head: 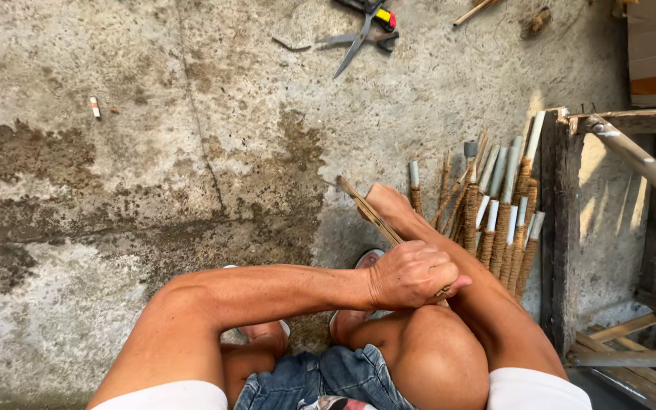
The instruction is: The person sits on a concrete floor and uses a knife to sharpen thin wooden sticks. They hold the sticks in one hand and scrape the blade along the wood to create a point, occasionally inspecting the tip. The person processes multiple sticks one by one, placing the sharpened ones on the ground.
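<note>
Concrete floor [153, 152], stained. Bundle of wrapped sticks [499, 220] leans by wooden frame [559, 228]. Left hand [411, 275] clenched around thin bamboo strip [366, 209] over the knee; strip runs up-left. Right hand [389, 203] grips it near its far end. Shears [362, 34] lie well apart.

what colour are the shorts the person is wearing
Blue denim shorts, seen best in the head view, just below the left hand.
</note>
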